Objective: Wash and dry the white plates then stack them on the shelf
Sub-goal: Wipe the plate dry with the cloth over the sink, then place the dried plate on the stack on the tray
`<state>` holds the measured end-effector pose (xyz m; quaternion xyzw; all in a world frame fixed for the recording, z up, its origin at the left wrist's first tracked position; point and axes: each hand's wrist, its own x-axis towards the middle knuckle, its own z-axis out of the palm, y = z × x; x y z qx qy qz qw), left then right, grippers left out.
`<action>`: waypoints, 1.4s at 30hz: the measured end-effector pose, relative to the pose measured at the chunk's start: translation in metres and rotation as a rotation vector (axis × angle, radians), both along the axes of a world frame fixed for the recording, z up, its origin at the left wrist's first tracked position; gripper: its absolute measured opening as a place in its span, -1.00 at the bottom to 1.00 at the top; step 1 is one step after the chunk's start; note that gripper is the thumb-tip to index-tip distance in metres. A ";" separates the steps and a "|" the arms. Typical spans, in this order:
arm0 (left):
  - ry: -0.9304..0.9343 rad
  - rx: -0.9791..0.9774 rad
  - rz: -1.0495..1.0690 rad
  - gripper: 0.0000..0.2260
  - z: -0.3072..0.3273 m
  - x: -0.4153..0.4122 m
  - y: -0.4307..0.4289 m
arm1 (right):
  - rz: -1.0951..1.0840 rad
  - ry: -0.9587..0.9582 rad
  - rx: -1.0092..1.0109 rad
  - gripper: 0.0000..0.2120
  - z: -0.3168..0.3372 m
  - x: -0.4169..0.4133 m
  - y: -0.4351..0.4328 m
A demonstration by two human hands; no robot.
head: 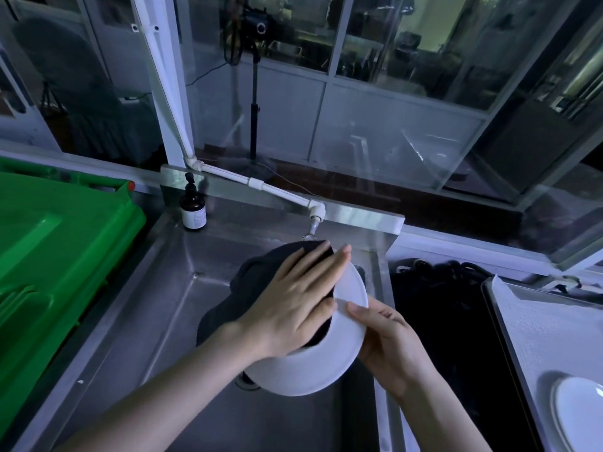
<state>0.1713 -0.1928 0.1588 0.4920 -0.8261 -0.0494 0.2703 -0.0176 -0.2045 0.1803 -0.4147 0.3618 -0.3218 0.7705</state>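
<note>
My left hand (293,301) lies flat, fingers straight, pressing a dark cloth (222,318) onto the white plate (313,370). My right hand (388,340) grasps that plate's rim, thumb on its face and fingers curled behind. Both hands work above the steel sink (137,314).

Behind the sink rises a glass partition (391,102) (a dim room and a black stand (254,119) show through it). Left of the sink sits a big green bin (49,256). Right of the sink lies a black heap (437,308) that I cannot make out, and past it a tray (528,321) with a pale mat, bearing a second white plate (577,415). A white pipe (261,184) slants down to the sink's back edge and ends in a tap (314,227) just beyond the cloth. A brown pump bottle (193,208) stands at the sink's back left corner.

The plate I hold is tilted over the basin, round and plain with a broad rim. The cloth covers its upper left part.
</note>
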 end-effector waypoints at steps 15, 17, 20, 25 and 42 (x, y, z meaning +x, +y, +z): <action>0.281 0.107 0.147 -0.51 -0.028 -0.008 -0.006 | -0.113 -0.047 -0.060 -0.56 0.005 -0.037 -0.003; 0.390 0.124 0.161 -0.52 -0.022 -0.013 -0.021 | -0.101 -0.052 -0.054 -0.47 0.003 -0.045 0.003; 0.484 0.126 0.181 -0.59 -0.015 -0.019 -0.040 | -0.112 -0.064 -0.051 -0.47 0.000 -0.059 0.012; 0.563 0.066 0.237 -0.68 -0.008 -0.039 -0.050 | -0.134 -0.015 -0.107 -0.61 0.005 -0.082 0.019; 0.750 0.347 0.170 -0.58 0.039 -0.151 -0.052 | -0.253 0.548 -0.725 -0.82 0.044 -0.186 0.010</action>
